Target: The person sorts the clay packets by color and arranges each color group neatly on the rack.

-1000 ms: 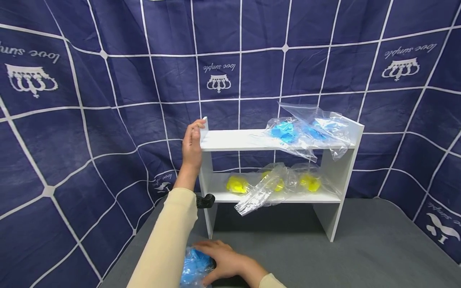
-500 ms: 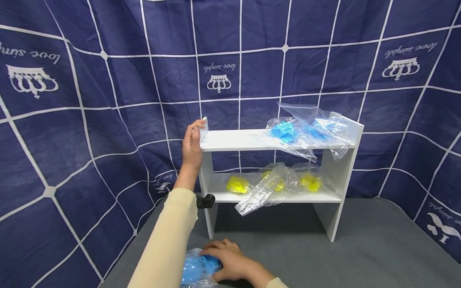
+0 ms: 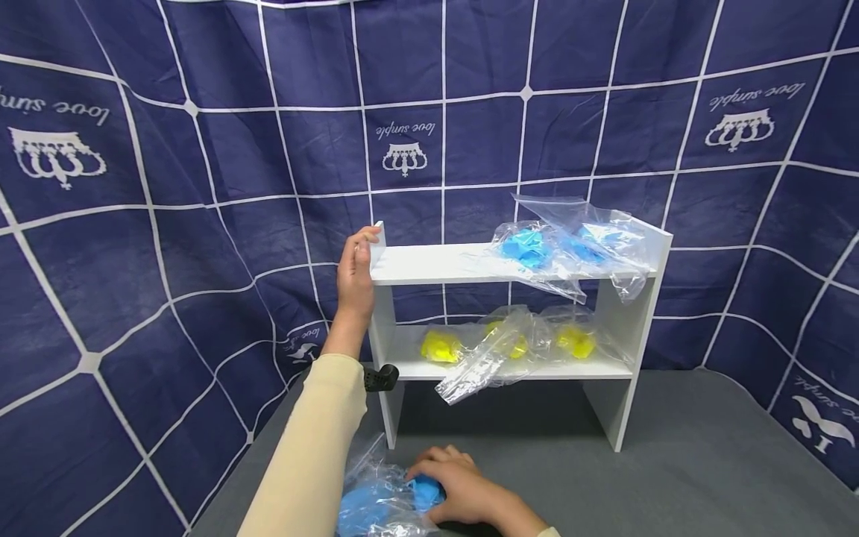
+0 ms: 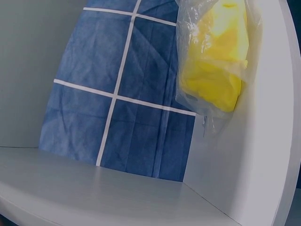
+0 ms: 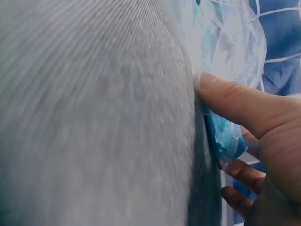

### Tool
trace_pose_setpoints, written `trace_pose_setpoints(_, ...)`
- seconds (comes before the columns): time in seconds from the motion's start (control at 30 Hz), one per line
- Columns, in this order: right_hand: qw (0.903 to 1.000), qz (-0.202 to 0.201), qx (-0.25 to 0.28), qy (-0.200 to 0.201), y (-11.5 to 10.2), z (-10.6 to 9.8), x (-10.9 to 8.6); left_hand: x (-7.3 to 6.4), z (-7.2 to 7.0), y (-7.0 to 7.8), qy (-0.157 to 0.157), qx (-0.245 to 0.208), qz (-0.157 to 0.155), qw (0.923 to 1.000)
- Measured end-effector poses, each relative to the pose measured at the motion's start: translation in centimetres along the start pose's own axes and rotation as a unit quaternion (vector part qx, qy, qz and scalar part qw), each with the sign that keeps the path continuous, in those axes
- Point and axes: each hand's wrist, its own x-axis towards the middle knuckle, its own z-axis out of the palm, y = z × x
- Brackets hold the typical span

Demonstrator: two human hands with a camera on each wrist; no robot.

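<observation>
My left hand (image 3: pixel 354 272) grips the upper left side panel of a white two-tier shelf (image 3: pixel 429 262), fingers curled over its edge. Low in the head view, my right hand (image 3: pixel 463 488) holds a clear plastic bag with a blue bundle (image 3: pixel 426 492) in it, on the grey surface. In the right wrist view the thumb (image 5: pixel 230 96) lies on one side of the bag (image 5: pixel 230 52) and the fingers on the other. More bagged blue material (image 3: pixel 365 507) lies just left of this hand, partly behind my left sleeve. What the blue material is, I cannot tell.
Clear bags with blue contents (image 3: pixel 526 247) lie on the right of the top tier, overhanging its front. Bags with yellow contents (image 3: pixel 441 347) fill the lower tier, one hanging over its edge. A blue checked cloth (image 3: pixel 235 149) stands behind and at both sides.
My right hand has slid a little to the right, drawing the bagged blue bundle with it out from behind the left sleeve. The left hand stays on the shelf panel.
</observation>
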Motion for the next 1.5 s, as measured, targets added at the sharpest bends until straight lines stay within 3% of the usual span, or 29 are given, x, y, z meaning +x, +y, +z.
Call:
trace_pose_setpoints(0.13, 0.9996, 0.010, 0.027, -0.007, 0.6, -0.7, -1.2, -0.2, 0.1, 1.4, -0.004, -0.001, -0.006, 1.0000)
trace_pose_setpoints(0.43, 0.9970, 0.019, 0.073, -0.013, 1.4, -3.3, -4.2, 0.3, -0.3, -1.9, -0.001, -0.004, -0.002, 1.0000)
trace_pose_setpoints(0.63, 0.9961, 0.009, 0.086, -0.021, 1.4, -5.8, -5.9, 0.4, -0.5, -2.4, -0.005, 0.001, 0.004, 1.0000)
trace_pose_setpoints(0.93, 0.9936, -0.059, 0.094, -0.020, -0.1, -10.2, -7.5, 0.2, -0.6, -2.5, -0.005, -0.004, 0.002, 1.0000)
trace_pose_setpoints(1.13, 0.9898, -0.095, 0.104, -0.022, -0.4, -13.5, -8.6, 0.2, -0.3, -1.8, -0.007, 0.000, -0.007, 0.9999)
trace_pose_setpoints(1.37, 0.9885, -0.092, 0.116, -0.032, -1.0, -17.9, -9.4, -0.1, 0.0, 1.1, -0.010, -0.001, -0.008, 0.9999)
trace_pose_setpoints(1.5, 0.9888, -0.095, 0.110, -0.036, -2.0, -20.3, -9.5, -0.1, 0.0, 1.5, -0.004, -0.004, -0.010, 0.9999)
